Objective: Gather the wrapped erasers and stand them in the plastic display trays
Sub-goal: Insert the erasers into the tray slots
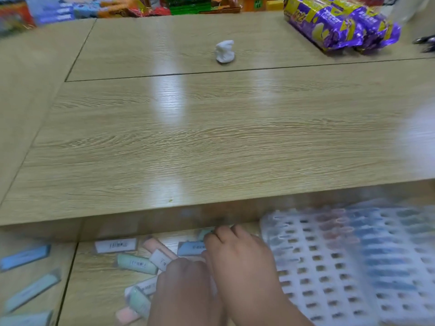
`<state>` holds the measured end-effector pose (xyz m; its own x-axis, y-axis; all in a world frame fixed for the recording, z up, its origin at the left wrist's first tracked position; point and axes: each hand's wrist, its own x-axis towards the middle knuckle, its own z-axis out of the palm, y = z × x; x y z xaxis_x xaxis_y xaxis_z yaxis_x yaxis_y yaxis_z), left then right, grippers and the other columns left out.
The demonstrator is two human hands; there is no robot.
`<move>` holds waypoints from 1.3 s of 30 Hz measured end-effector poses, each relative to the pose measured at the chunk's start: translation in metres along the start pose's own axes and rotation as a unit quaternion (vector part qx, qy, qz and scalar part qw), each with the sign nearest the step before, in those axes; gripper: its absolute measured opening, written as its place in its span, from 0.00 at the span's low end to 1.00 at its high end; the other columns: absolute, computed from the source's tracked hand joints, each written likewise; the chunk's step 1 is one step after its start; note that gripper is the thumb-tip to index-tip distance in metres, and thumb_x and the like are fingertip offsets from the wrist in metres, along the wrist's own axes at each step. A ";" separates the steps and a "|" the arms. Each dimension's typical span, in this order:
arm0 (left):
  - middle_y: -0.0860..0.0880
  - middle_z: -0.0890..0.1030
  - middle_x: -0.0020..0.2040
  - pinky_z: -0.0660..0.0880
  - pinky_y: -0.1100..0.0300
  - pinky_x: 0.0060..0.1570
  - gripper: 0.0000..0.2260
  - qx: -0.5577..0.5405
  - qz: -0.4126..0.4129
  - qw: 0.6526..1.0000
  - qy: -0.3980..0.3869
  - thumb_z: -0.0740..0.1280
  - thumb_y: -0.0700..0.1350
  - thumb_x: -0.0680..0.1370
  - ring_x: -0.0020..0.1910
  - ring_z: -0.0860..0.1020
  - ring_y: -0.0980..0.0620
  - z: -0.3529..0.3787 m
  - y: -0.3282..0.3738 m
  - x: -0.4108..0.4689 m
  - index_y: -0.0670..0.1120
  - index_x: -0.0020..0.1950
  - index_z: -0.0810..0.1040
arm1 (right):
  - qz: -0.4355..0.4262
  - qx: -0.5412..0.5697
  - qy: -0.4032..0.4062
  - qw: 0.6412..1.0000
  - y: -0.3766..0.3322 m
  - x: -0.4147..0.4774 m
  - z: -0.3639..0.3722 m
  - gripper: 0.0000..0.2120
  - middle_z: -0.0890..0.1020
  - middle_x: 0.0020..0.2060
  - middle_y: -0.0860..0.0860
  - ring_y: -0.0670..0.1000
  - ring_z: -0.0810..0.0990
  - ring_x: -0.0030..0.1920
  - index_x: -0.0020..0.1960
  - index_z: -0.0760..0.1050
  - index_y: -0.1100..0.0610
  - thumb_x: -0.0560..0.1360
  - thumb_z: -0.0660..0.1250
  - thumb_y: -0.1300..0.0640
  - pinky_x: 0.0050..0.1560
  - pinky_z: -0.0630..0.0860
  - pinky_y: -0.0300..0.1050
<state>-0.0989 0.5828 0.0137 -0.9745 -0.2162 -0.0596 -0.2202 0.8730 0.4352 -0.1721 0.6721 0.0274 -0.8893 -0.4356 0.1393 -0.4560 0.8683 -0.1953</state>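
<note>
Blurry frame. Wrapped erasers (137,263) – blue, green, pink – lie loose on a lower wood ledge below the worktop (211,137) near edge. L hand (183,288) sits knuckles-up over the pile. R hand (240,260) is beside it, fingertips (215,234) curled onto erasers at the far side. Can't tell either grip – clamped or not, too blurred. White plastic tray (317,267) is just right of R hand, w/ erasers standing in its right rows. White lump (224,52) & purple snack packs (341,24) sit far back on worktop.

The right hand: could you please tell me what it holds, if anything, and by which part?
Fingers of the right hand touch one end of a pale green eraser; blur hides any actual grip.
</note>
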 end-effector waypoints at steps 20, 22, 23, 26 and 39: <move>0.54 0.82 0.45 0.73 0.71 0.43 0.14 -0.120 0.087 0.986 0.081 0.68 0.49 0.73 0.38 0.82 0.47 -0.024 -0.014 0.013 0.66 0.55 0.76 | 0.040 0.171 0.006 0.984 0.021 -0.029 -0.054 0.06 0.76 0.33 0.45 0.47 0.77 0.34 0.39 0.74 0.48 0.64 0.62 0.48 0.27 0.70 0.41; 0.61 0.80 0.43 0.73 0.72 0.34 0.11 -0.235 0.040 0.965 0.108 0.73 0.52 0.71 0.33 0.79 0.57 -0.029 0.014 0.011 0.61 0.51 0.77 | 0.099 0.302 -0.006 0.948 0.048 -0.048 -0.073 0.09 0.78 0.36 0.43 0.43 0.77 0.35 0.45 0.73 0.45 0.66 0.61 0.48 0.33 0.72 0.37; 0.62 0.80 0.38 0.72 0.72 0.28 0.11 -0.260 0.031 0.958 0.113 0.70 0.57 0.68 0.29 0.77 0.59 -0.029 0.029 0.007 0.56 0.48 0.79 | 0.133 0.387 -0.014 0.912 0.063 -0.058 -0.082 0.10 0.79 0.36 0.42 0.43 0.77 0.34 0.49 0.73 0.42 0.67 0.60 0.47 0.35 0.72 0.36; 0.63 0.80 0.40 0.70 0.72 0.25 0.13 -0.241 0.075 0.963 0.092 0.66 0.62 0.66 0.27 0.76 0.58 -0.033 0.079 0.001 0.58 0.46 0.78 | 0.205 0.614 0.031 0.762 0.115 -0.089 -0.106 0.15 0.81 0.36 0.47 0.44 0.76 0.31 0.53 0.77 0.36 0.70 0.66 0.52 0.35 0.73 0.38; 0.64 0.75 0.49 0.66 0.81 0.42 0.17 -0.141 0.277 0.946 -0.089 0.72 0.45 0.74 0.40 0.73 0.70 0.038 0.181 -0.021 0.65 0.56 0.73 | 0.218 0.419 0.121 0.873 0.222 -0.174 -0.106 0.34 0.81 0.48 0.39 0.47 0.84 0.36 0.57 0.71 0.28 0.68 0.76 0.64 0.35 0.80 0.41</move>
<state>-0.1199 0.7621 0.0594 -0.9340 0.3404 0.1083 0.3225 0.6734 0.6652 -0.1147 0.9661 0.0631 -0.9975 0.0440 0.0548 -0.0315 0.4159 -0.9089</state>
